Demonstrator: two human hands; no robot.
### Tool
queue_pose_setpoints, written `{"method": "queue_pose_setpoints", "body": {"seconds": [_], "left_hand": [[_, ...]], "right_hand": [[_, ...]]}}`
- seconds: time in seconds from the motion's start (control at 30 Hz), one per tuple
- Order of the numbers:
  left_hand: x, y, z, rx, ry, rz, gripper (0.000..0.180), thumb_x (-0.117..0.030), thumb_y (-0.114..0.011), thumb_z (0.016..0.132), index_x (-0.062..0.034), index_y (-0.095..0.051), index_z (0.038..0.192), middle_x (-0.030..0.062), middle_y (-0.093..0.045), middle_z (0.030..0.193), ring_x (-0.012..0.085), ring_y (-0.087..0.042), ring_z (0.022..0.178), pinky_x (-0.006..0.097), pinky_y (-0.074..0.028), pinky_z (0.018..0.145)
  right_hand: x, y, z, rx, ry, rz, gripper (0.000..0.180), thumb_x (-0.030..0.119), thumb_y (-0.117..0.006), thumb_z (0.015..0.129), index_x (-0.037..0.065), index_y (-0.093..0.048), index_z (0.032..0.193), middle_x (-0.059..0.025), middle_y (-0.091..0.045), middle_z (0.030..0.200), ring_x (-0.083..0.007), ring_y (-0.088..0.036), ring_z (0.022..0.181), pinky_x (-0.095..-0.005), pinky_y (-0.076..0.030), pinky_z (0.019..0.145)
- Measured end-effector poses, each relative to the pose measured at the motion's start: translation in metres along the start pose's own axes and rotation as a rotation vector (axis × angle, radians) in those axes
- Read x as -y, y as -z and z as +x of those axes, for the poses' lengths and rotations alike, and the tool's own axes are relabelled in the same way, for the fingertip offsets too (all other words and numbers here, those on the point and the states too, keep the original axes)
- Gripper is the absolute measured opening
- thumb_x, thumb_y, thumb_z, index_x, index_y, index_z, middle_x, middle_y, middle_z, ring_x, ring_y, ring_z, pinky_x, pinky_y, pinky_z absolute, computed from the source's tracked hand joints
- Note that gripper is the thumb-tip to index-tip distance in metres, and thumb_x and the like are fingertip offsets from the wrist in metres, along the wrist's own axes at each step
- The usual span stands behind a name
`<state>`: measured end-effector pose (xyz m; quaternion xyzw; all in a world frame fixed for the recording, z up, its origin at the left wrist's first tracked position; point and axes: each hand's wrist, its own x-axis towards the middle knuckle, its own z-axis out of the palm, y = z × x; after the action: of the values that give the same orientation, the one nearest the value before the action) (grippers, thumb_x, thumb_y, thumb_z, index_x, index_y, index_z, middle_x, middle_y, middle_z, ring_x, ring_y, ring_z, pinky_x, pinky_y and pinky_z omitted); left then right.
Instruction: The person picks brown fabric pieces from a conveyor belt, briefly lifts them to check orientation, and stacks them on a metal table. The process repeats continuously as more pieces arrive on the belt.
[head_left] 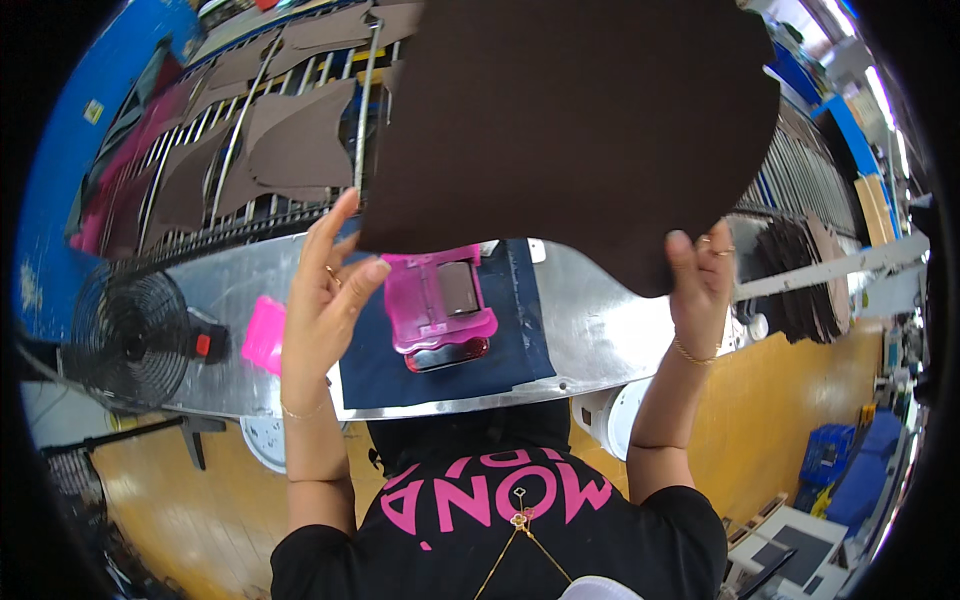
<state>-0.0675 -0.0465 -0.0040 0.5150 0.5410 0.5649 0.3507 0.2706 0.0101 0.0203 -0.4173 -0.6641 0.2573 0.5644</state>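
Person held a big dark brown cut sheet (570, 130), prob. leather or felt, lifted up in the upper centre/right of the frame, well above the metal bench (600, 330). Right hand (700, 280) was clamped on the sheet's lower right edge, thumb in front, fingers behind. Left hand (325, 290) was at the sheet's lower left corner w/ fingers spread apart and fingertips just touching the edge; looked like support, not a real grip.

Below the sheet, centre of frame, a navy mat (520, 340) lay on the bench w/ a pink hand tool (440, 305) on it. A smaller pink piece (264, 335) sat just left of the left wrist, and a black fan (130, 335) stood at the left edge. Upper left: a wire rack (260, 150) w/ more brown cut pieces (290, 140) laid across it. A dark stack (790, 280) sat at the right.

Step in hand, my read: sheet was up for a look-over or a turn, mid-handling, not yet set down. Next move would call for the left hand to close on the corner so the floppy piece didn't sag or fold, then a level lowering clear of the pink tool.
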Motion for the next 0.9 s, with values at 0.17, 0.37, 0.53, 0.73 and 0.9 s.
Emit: {"method": "queue_pose_setpoints", "body": {"seconds": [0.17, 0.37, 0.53, 0.73, 0.9], "left_hand": [[-0.019, 0.064, -0.009, -0.151, 0.074, -0.029, 0.021, -0.01, -0.061, 0.091, 0.0025, -0.063, 0.108, 0.0064, -0.067, 0.081, 0.0136, -0.064, 0.06, 0.021, -0.048, 0.049], [-0.033, 0.119, -0.028, -0.353, 0.009, 0.28, 0.017, -0.014, -0.067, 0.087, 0.0017, -0.068, 0.094, 0.0051, -0.066, 0.07, 0.0093, -0.061, 0.057, 0.02, -0.045, 0.051], [-0.026, 0.12, -0.036, -0.414, 0.057, 0.265, 0.016, -0.012, -0.069, 0.086, 0.0026, -0.067, 0.09, 0.0045, -0.063, 0.064, 0.0079, -0.059, 0.055, 0.02, -0.044, 0.051], [0.01, 0.104, -0.037, -0.177, 0.148, 0.145, 0.01, -0.005, -0.064, 0.087, 0.0055, -0.063, 0.089, 0.0046, -0.06, 0.066, 0.0086, -0.058, 0.053, 0.02, -0.044, 0.049], [0.01, 0.056, -0.019, 0.06, 0.244, 0.24, 0.007, -0.001, -0.064, 0.083, 0.0054, -0.065, 0.086, 0.0046, -0.056, 0.067, 0.0128, -0.059, 0.052, 0.023, -0.044, 0.048]], "right_hand": [[0.009, -0.082, 0.006, 0.364, -0.007, 0.041, 0.035, 0.01, -0.069, 0.084, -0.002, -0.055, 0.115, -0.0111, -0.068, 0.095, -0.0143, -0.062, 0.079, -0.0256, -0.049, 0.072], [-0.003, -0.13, 0.002, 0.556, 0.088, -0.04, 0.025, 0.017, -0.073, 0.081, 0.003, -0.065, 0.1, -0.0129, -0.068, 0.072, -0.0213, -0.065, 0.059, -0.0273, -0.048, 0.055], [-0.002, -0.134, -0.003, 0.562, 0.26, -0.121, 0.016, 0.013, -0.072, 0.08, 0.006, -0.068, 0.093, -0.0131, -0.068, 0.073, -0.025, -0.067, 0.064, -0.0291, -0.049, 0.056], [-0.013, -0.097, -0.007, 0.565, 0.274, -0.157, 0.025, -0.004, -0.065, 0.073, 0.008, -0.069, 0.094, -0.0123, -0.069, 0.085, -0.0283, -0.068, 0.075, -0.0321, -0.053, 0.065], [-0.038, -0.047, -0.029, 0.573, 0.086, -0.257, 0.03, -0.009, -0.061, 0.071, 0.008, -0.07, 0.094, -0.0113, -0.07, 0.088, -0.0274, -0.068, 0.079, -0.0317, -0.053, 0.069]]}}
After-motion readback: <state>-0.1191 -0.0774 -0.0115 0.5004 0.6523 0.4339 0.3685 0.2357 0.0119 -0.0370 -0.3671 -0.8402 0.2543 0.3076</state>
